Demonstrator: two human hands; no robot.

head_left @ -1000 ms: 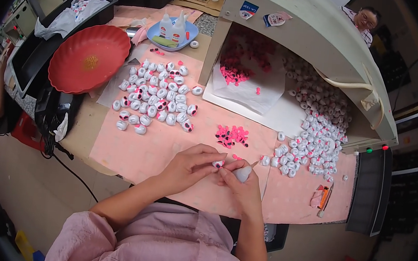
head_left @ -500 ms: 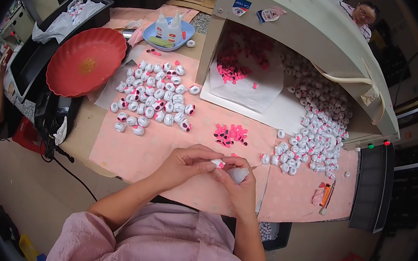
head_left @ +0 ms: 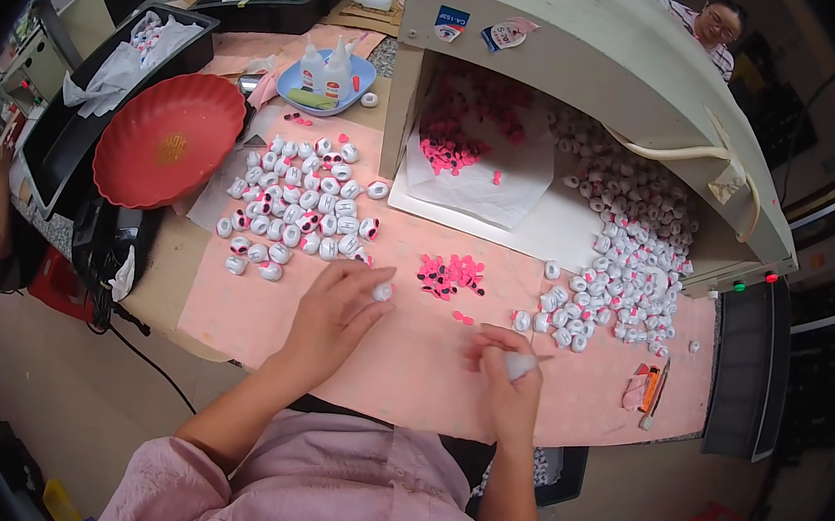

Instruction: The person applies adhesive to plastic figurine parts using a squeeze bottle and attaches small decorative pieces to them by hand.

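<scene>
My left hand [head_left: 337, 308] pinches a small white figure piece [head_left: 382, 291] between thumb and fingers, above the pink work sheet. Farther right, my slightly blurred right hand [head_left: 506, 367] is closed around a small translucent white squeeze bottle [head_left: 520, 366], whose thin tip points right. Between and beyond the hands lies a pile of small pink pieces [head_left: 451, 276], some with black parts. A couple of loose pink bits [head_left: 462, 317] rest just this side of it. Many white figure pieces [head_left: 318, 201], several with pink and black parts, cover the sheet beyond my left hand.
A grey arched housing [head_left: 600, 37] stands at the back right, with white pieces [head_left: 638, 272] spilling from it. At left are a red scalloped tray [head_left: 170, 141], black bins [head_left: 57, 140] and a blue dish [head_left: 326, 86] with bottles. Brushes [head_left: 656, 394] lie at right. Another person [head_left: 711, 33] is behind.
My hands have come apart. The left one has moved left and away from me with the white piece; the right one has moved right with the bottle. Loose pink bits now show between them.
</scene>
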